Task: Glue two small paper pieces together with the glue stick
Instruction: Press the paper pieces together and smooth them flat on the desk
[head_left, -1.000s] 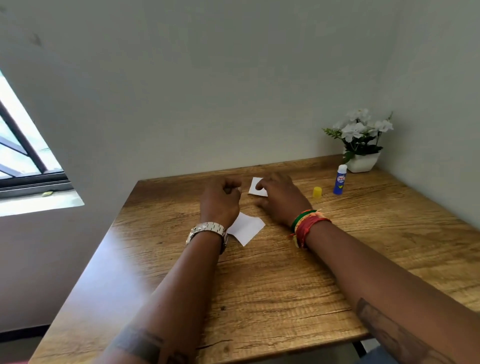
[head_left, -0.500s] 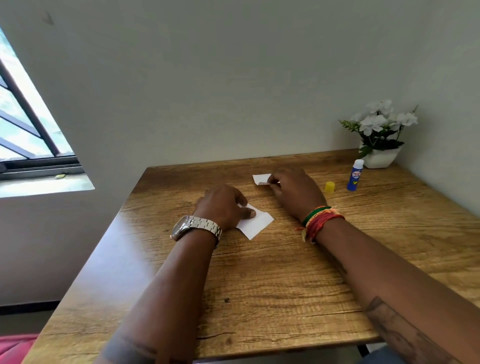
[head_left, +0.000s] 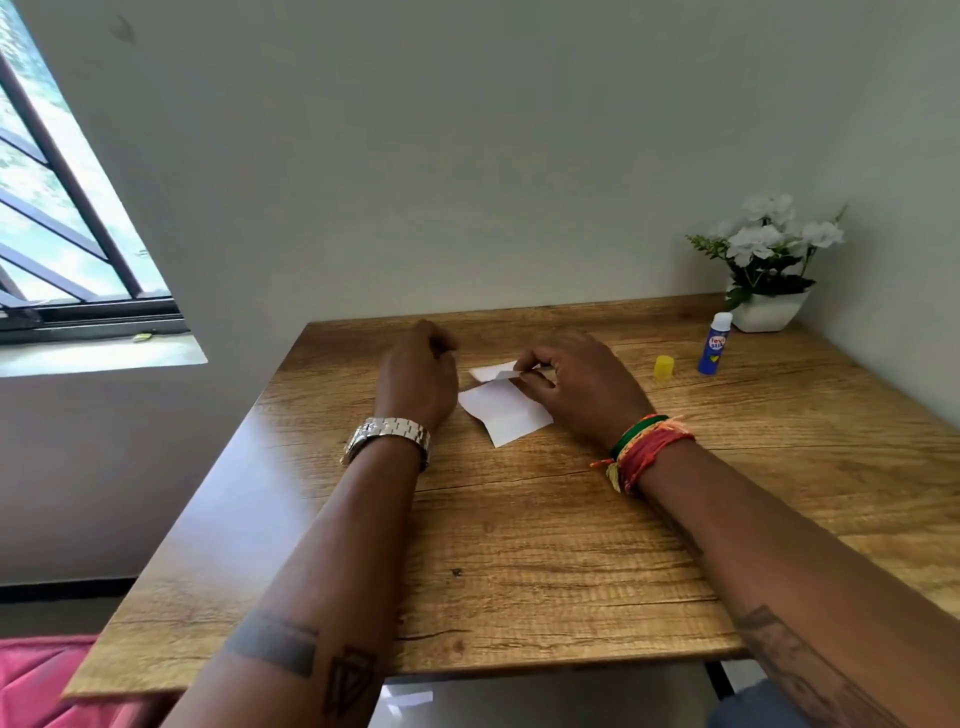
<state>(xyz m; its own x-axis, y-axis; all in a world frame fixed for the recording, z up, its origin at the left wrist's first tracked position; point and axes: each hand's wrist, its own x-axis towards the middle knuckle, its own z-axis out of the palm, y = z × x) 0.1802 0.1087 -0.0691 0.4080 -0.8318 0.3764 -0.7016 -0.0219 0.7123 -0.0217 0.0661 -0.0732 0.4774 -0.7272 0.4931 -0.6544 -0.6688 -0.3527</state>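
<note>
Paper pieces, two white ones, sit mid-table between my hands. My right hand (head_left: 576, 384) pinches the smaller piece (head_left: 491, 372) by its edge, just above the larger piece (head_left: 506, 413) lying flat on the wooden table (head_left: 519, 545). My left hand (head_left: 415, 376) hovers beside them, fingers loosely curled, holding nothing. To join them well, I should line up the edges, lower gently, then press flat. One uncapped glue stick (head_left: 716, 343) stands far right beside one yellow cap (head_left: 664, 367).

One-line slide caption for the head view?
Right hand holds small paper over larger paper; uncapped glue stick stands aside.
</note>
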